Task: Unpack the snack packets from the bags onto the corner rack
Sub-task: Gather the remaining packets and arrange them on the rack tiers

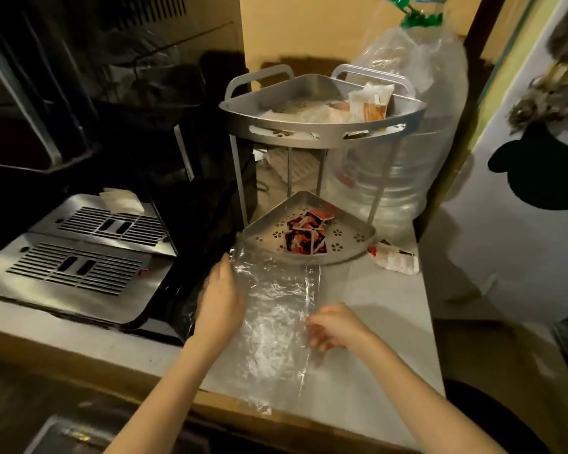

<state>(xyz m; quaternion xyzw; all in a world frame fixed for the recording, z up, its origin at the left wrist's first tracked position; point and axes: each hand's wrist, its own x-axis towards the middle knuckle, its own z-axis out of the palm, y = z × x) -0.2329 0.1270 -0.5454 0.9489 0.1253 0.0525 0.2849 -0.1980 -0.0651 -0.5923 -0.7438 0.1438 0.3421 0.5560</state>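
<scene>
A grey two-tier corner rack [322,127] stands on the counter. Its top tier holds pale and orange snack packets [371,106]. Red-and-black packets [305,235] lie piled on its perforated lower tier [351,237]. A clear plastic bag [276,319] lies flat on the counter in front of the rack, and looks empty. My left hand [218,296] holds the bag's left edge near its top. My right hand [336,326] pinches the bag's right edge. One white-and-red packet [395,257] lies on the counter right of the rack.
A large clear water jug [404,152] wrapped in plastic stands behind and right of the rack. A black and steel appliance with slotted trays [79,257] fills the left side. The counter's front edge [309,417] runs close to me; a white door [522,191] is on the right.
</scene>
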